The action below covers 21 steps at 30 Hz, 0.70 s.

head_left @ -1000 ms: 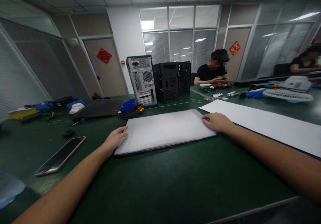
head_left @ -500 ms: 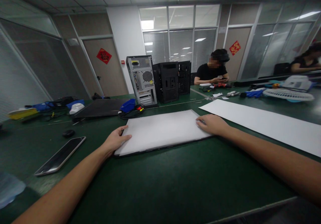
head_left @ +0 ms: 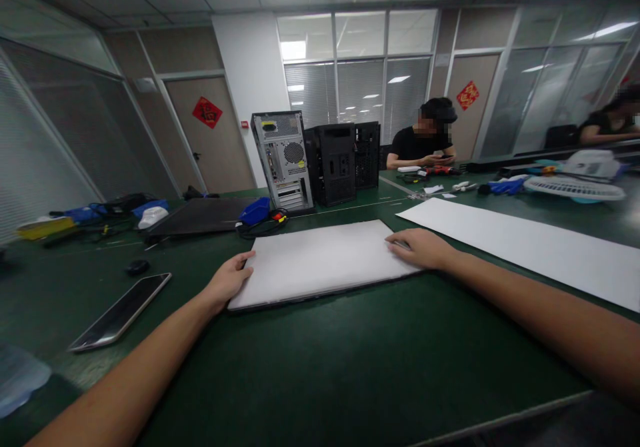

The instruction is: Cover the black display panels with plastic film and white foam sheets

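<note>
In front of me a flat rectangular panel (head_left: 320,260) lies on the green table, its top white and its thin edge black. My left hand (head_left: 231,280) is closed round its left edge, thumb on top and the other fingers partly hidden along the side. Over at the right edge, my right hand (head_left: 423,247) has its fingers bent and pressed onto the white surface near the border. Its outer side rests by the near right corner, and what lies under the palm is hidden.
Left of my arm lies a phone (head_left: 123,312), with a small black round object (head_left: 137,267) behind it. Computer cases (head_left: 283,160) stand beyond the panel. A long white sheet (head_left: 525,247) stretches along the right. Across the table sits a person (head_left: 423,137) near tools.
My left thumb has drawn back toward the panel's left edge. My right fingers have shifted slightly left. The white top's far right corner sits a little differently against the black edge.
</note>
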Available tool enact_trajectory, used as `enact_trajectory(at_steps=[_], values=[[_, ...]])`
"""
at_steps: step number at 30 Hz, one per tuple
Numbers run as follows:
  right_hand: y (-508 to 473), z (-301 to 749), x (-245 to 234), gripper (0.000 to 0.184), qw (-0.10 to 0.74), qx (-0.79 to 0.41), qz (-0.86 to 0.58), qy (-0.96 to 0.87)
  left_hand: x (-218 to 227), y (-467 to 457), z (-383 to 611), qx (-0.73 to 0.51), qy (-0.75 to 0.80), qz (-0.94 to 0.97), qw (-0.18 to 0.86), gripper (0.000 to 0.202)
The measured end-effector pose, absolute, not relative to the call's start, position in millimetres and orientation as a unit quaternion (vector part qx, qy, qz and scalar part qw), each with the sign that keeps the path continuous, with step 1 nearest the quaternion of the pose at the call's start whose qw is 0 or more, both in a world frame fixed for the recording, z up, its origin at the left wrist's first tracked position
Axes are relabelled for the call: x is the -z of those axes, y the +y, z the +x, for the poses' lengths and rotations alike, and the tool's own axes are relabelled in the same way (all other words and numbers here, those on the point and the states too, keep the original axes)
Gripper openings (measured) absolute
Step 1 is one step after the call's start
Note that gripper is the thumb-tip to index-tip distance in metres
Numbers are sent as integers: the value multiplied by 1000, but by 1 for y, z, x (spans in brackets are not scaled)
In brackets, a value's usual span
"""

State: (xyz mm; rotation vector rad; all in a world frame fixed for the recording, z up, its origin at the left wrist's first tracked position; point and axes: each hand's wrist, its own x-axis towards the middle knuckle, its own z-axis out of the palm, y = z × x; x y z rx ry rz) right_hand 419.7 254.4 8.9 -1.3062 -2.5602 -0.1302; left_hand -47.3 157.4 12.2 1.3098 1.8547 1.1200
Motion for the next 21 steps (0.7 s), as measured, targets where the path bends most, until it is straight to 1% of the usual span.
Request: enact_trajectory(at_steps=[3, 7, 10, 13, 15, 17, 19, 21], values=[[264, 431, -10, 50, 140, 54, -475, -867, -11, 158, -48, -423, 696, 490, 312, 55], [288, 464, -5, 51, 143, 96, -553, -815, -11, 159, -49, -433, 697, 477, 316, 56], [307, 495, 5, 59, 132, 134, -626, -757, -9, 161, -51, -427, 699, 476, 322, 56], [319, 519, 15, 70, 95, 109, -718, -681, -7, 162, -54, -425, 695, 481, 324, 56], [323, 528, 18, 66, 65, 65, -744, -662, -7, 162, -54, -424, 693, 485, 323, 57], [324, 532, 16, 56, 51, 46, -739, -671, -9, 160, -52, -419, 697, 486, 319, 58], [322, 530, 11, 47, 58, 57, -730, -678, -11, 158, -50, -415, 704, 485, 311, 57], [317, 523, 4, 45, 77, 78, -727, -677, -13, 156, -48, -414, 707, 485, 306, 56]])
